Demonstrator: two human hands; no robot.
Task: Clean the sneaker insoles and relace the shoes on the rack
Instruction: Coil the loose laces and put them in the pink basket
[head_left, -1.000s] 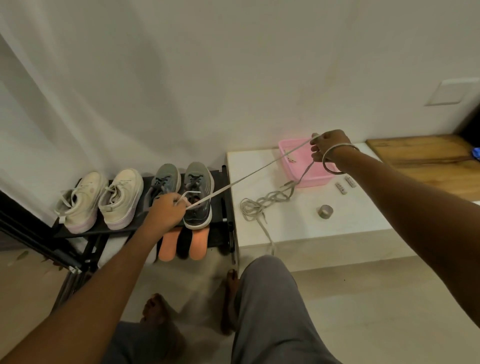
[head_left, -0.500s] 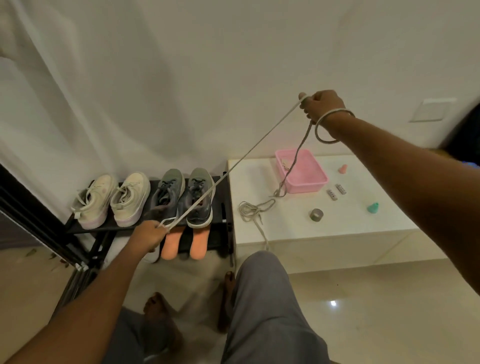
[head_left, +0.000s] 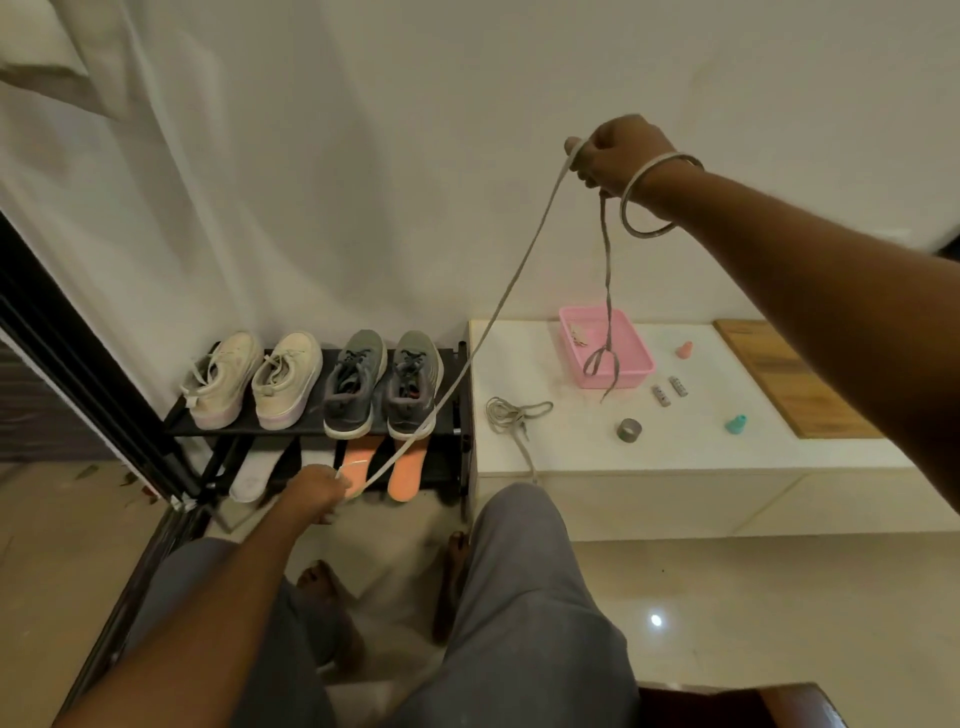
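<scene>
White wall and a pale curtain back a low black shoe rack (head_left: 311, 427) standing beside a white tabletop (head_left: 691, 441), all on a glossy tiled floor.

Raised high at arm's length, the right hand (head_left: 621, 153) has its fingers curled into a tight grip around a grey shoelace (head_left: 498, 312); a metal bangle (head_left: 655, 195) hangs at that wrist. From this fist one stretch of lace runs taut, slanting down across the rack's right end to the left hand (head_left: 317, 491), which is held low in front of the rack's lower shelf and pinches the lace's other end in a narrow grip. The rest of the lace dangles from the right fist, its tail ending over a pink tray (head_left: 636, 358) near the tabletop's back edge.

On the rack's top shelf stand a cream pair of sneakers (head_left: 254, 379) at the left end and a grey pair of sneakers (head_left: 384, 384) at the right end, heels towards the camera. Below them two orange insoles (head_left: 408, 470) and a white insole (head_left: 257, 470) lean on the lower shelf.

A second shoelace (head_left: 511, 415) lies coiled near the tabletop's left edge, one end trailing over the front edge. No readable writing shows on the shoes.
</scene>
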